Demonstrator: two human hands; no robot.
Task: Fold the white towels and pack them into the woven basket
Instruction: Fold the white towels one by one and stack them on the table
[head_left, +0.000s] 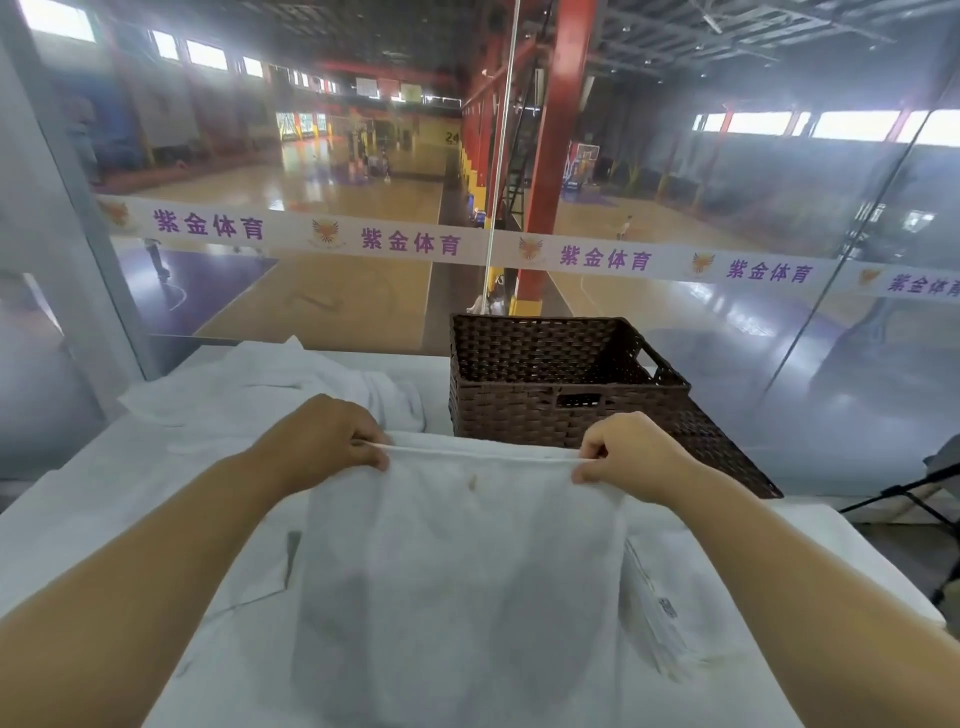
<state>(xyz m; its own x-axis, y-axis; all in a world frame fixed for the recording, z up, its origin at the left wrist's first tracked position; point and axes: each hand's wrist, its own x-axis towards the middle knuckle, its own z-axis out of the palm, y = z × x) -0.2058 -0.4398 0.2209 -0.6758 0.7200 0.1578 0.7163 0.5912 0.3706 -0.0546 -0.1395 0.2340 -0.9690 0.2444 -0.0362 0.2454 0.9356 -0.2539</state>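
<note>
Heap of crumpled towels (291, 384) at centre left on the bench (78, 509); left hand (332, 436) and right hand (628, 457) pinch the top corners of a white towel (457, 571), lower centre; woven basket (519, 410) stands behind, centre right.

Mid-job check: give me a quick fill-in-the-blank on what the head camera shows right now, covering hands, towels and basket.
1. The left hand and the right hand each pinch the upper edge of one white ____.
2. The woven basket is dark ____ in colour.
3. The crumpled pile of white cloth lies beyond the ____ hand.

Missing words: towel; brown; left.
</note>
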